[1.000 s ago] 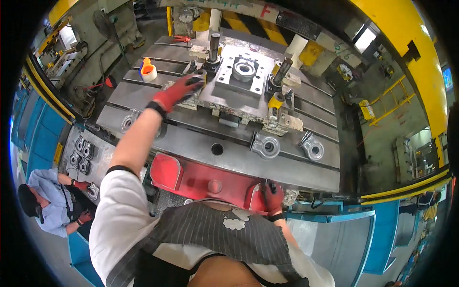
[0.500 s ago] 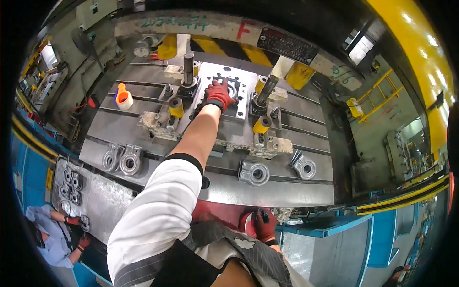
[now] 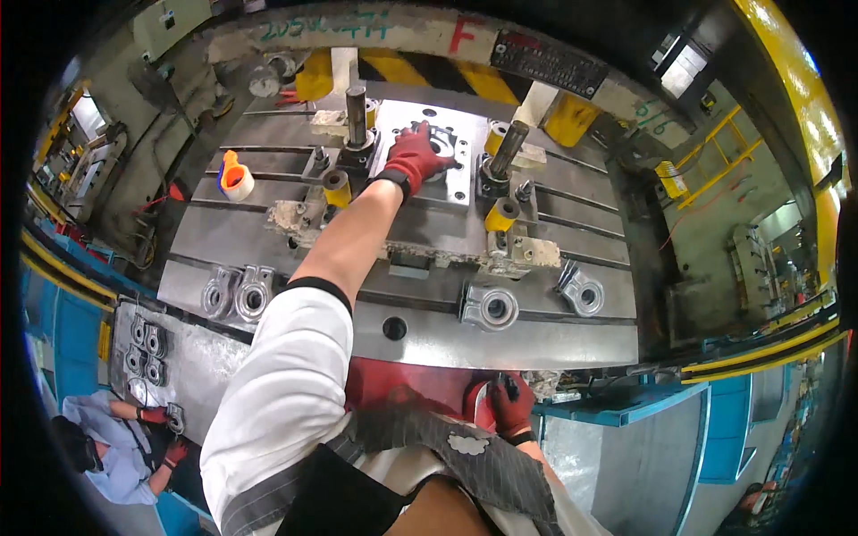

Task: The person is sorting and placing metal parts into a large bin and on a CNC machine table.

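My left hand [image 3: 416, 159], in a red glove, reaches far forward over a bright die plate [image 3: 451, 189]. Its fingers and thumb straddle a metal part with a round ring [image 3: 441, 146] on that plate; the palm hides much of the part. Close to my body, my right hand [image 3: 513, 404], also red-gloved, is curled at the right end of a red box [image 3: 380, 380]. A dark piece shows by its fingers, but what it grips is hard to make out. Two upright guide posts [image 3: 357, 116] [image 3: 509, 150] flank the die plate.
Ring-ended metal parts [image 3: 254, 295] [image 3: 490, 307] [image 3: 583, 291] lie along the slotted press bed [image 3: 554, 344]. An orange-and-white tape roll [image 3: 236, 179] sits at left. Yellow cylinders [image 3: 502, 214] stand around the die. A co-worker [image 3: 116, 447] handles a similar part beside a side table [image 3: 201, 357].
The whole view has shifted slightly. My left hand stays over the part on the die plate, and my right hand remains at the red box.
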`<action>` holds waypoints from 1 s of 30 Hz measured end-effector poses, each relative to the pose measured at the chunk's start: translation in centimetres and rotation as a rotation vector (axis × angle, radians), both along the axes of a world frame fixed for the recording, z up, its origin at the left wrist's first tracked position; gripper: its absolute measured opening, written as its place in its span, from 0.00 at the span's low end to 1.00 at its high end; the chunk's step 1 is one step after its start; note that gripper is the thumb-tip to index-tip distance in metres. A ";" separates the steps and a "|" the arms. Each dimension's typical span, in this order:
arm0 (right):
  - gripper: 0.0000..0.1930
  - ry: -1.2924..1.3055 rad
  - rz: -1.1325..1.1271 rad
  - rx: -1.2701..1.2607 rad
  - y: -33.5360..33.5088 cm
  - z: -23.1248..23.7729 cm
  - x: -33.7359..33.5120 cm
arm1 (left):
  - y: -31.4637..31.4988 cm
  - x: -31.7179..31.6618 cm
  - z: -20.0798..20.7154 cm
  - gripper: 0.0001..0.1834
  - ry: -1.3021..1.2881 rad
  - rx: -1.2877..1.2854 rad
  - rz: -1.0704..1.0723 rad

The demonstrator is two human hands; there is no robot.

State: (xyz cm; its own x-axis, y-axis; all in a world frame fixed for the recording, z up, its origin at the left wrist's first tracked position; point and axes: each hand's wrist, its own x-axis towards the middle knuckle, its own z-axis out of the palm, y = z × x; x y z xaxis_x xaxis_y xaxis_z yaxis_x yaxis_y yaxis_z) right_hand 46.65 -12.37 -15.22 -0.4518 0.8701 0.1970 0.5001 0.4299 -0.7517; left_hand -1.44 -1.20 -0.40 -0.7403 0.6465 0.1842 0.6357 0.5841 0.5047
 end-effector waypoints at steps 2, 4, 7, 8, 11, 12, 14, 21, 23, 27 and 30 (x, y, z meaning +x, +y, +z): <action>0.14 -0.003 0.014 0.017 -0.3 1.6 -0.6 | -0.5 0.2 1.1 0.52 0.037 -0.051 -0.012; 0.14 0.005 0.004 0.044 -0.2 0.8 -0.2 | -0.8 0.8 0.5 0.54 0.103 -0.114 -0.007; 0.14 -0.050 0.019 0.029 0.0 -0.3 0.1 | -0.6 2.0 -0.4 0.56 0.097 -0.164 0.015; 0.14 -0.083 0.028 0.017 0.2 -0.2 0.3 | -0.5 2.5 -0.6 0.56 0.109 -0.170 0.034; 0.15 -0.041 0.033 0.032 0.2 0.1 -0.1 | 0.4 3.3 -0.2 0.57 0.108 -0.219 0.015; 0.15 -0.028 0.035 0.034 0.2 0.2 -0.1 | 0.9 4.1 0.1 0.58 0.096 -0.253 -0.001; 0.15 -0.064 0.022 0.020 0.3 0.0 0.2 | 1.7 5.4 0.5 0.60 0.120 -0.308 -0.046; 0.16 -0.097 0.006 -0.059 0.1 0.4 0.0 | 6.1 7.5 -2.6 0.58 0.396 -0.534 -0.230; 0.16 -0.098 -0.010 -0.019 0.1 -0.6 0.2 | 6.2 8.2 -3.0 0.58 0.445 -0.613 -0.261; 0.16 -0.099 -0.026 -0.047 0.2 -0.7 0.3 | 4.8 8.0 -2.3 0.52 0.454 -0.461 -0.331; 0.18 -0.092 -0.009 -0.056 0.3 0.0 0.1 | 4.3 8.1 -2.0 0.46 0.505 -0.399 -0.320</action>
State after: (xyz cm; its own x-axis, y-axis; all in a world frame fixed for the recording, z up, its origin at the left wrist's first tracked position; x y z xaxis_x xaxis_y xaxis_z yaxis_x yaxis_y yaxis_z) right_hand 46.76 -12.08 -15.27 -0.4580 0.8826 0.1060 0.5718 0.3838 -0.7251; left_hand 6.62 3.12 -2.38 -0.3899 0.9071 0.1588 0.9062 0.4086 -0.1090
